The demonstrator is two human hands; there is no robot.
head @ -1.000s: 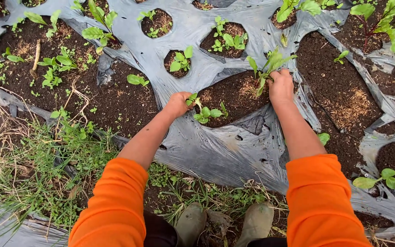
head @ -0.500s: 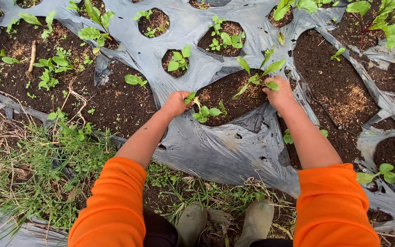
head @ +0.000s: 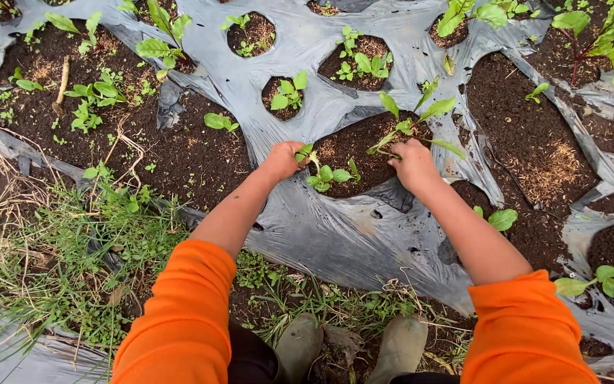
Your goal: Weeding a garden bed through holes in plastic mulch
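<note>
Dark soil (head: 527,121) is forming the garden bed, and a torn grey plastic sheet (head: 335,227) is lying over it, cut with round holes. Small green seedlings (head: 289,92) are growing up through the holes and from the bare patches. Grass and weeds (head: 72,256) are spreading along the near edge, perhaps partly over the sheet.

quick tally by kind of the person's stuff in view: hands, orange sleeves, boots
hands: 2, left hand closed on a small seedling, right hand at a taller seedling
orange sleeves: 2
boots: 2
total: 6
</note>
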